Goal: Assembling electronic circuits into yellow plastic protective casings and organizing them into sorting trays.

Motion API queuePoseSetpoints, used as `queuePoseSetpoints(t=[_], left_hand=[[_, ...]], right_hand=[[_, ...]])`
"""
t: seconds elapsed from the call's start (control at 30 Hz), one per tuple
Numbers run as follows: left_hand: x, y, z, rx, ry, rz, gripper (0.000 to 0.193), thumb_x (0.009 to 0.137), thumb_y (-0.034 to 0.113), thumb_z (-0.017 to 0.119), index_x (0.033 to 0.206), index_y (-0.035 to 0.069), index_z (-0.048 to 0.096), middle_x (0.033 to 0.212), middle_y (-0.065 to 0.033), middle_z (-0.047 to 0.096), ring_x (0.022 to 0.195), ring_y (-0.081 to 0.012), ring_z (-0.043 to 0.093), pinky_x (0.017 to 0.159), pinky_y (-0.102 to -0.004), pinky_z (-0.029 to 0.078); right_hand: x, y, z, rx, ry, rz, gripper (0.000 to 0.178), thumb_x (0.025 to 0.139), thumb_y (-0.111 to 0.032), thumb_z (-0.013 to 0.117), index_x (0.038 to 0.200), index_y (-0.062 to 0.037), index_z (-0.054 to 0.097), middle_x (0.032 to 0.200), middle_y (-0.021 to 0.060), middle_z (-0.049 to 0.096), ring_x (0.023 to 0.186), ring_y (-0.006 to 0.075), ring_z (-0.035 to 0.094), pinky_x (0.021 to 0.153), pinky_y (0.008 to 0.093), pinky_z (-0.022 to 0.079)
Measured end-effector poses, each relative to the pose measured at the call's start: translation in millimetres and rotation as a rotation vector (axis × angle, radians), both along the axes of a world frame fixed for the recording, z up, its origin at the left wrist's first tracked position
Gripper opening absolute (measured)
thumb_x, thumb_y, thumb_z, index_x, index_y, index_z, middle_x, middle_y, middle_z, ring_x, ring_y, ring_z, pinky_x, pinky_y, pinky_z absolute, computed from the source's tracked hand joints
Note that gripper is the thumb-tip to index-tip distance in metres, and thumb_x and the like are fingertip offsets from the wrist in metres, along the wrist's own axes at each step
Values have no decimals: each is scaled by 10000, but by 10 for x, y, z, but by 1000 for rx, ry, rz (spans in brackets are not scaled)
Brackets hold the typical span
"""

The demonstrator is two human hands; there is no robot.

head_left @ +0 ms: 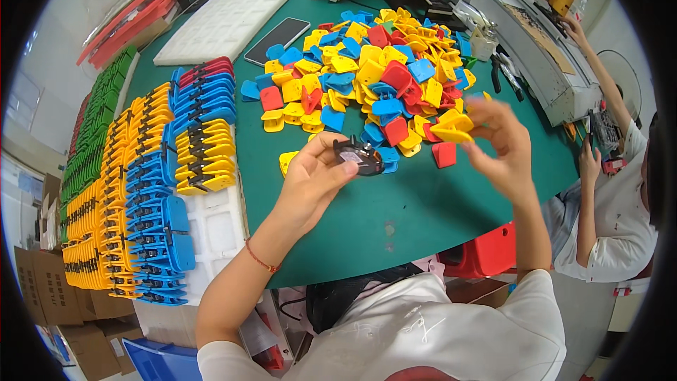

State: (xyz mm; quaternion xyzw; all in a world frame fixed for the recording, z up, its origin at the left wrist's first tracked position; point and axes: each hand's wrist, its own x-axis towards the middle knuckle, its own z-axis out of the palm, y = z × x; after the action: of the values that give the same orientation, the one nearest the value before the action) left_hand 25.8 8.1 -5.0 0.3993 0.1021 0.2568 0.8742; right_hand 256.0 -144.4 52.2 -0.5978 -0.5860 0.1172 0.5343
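My left hand (310,180) grips a small black rounded part (361,156) between thumb and fingers, above the near part of the green table. A pale label shows on it; I cannot make out its exact kind. To the right, my right hand (506,152) pinches a yellow plastic clip piece (451,128) by one end, at the near right edge of a big loose pile (374,63) of yellow, blue and red clip pieces. The two held things are apart. A single red piece (443,154) lies on the table just below the yellow one.
Rows of clips with black parts (141,190) stand on a white foam tray (215,233) at the left. Behind are a phone (277,41) and another foam tray (226,21). Pliers (509,74) lie right, near a grey machine (543,49). A co-worker (606,219) sits at the right.
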Motion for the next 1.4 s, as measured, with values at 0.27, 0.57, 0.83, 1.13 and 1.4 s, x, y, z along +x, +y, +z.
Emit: queuePoseSetpoints(t=[0.27, 0.57, 0.83, 1.13, 1.4], left_hand=[[25, -45, -13, 297, -8, 126, 267, 765, -93, 684, 994, 2, 583, 1081, -104, 611, 993, -181, 607, 889, -314, 496], [51, -103, -13, 347, -6, 166, 263, 801, -88, 648, 1047, -11, 596, 1068, -89, 613, 996, -162, 600, 901, -310, 498], [-24, 82, 38, -143, -230, 115, 359, 852, 73, 607, 1196, 82, 508, 1142, -63, 569, 1148, -233, 509, 1025, -385, 365], [-81, 127, -9, -499, -353, 23, 407, 824, 57, 627, 1208, 42, 490, 1077, -102, 569, 1115, -298, 527, 975, -451, 413], [-9, 79, 46, -261, 33, 67, 377, 853, 94, 635, 1200, 52, 494, 1050, -91, 580, 925, -213, 603, 768, -310, 529]], right_hand=[[-329, 138, -121, 350, -160, 274, 202, 694, 95, 706, 858, 39, 601, 780, 132, 641, 721, 255, 659, 697, 356, 539], [-396, 323, -256, 341, -283, 279, 279, 698, 7, 755, 943, 28, 624, 844, 127, 659, 774, 253, 670, 685, 325, 530], [-19, 363, -232, -249, -492, 85, 233, 714, -97, 748, 908, -46, 629, 1010, 83, 597, 974, 254, 573, 827, 355, 465], [74, 317, -391, -290, -809, 100, 168, 693, 36, 648, 841, -39, 623, 1084, 97, 606, 1039, 270, 542, 886, 385, 446], [275, 518, -488, -207, -1114, 27, 114, 749, -58, 590, 857, -59, 626, 995, 63, 579, 920, 231, 556, 796, 355, 460]])
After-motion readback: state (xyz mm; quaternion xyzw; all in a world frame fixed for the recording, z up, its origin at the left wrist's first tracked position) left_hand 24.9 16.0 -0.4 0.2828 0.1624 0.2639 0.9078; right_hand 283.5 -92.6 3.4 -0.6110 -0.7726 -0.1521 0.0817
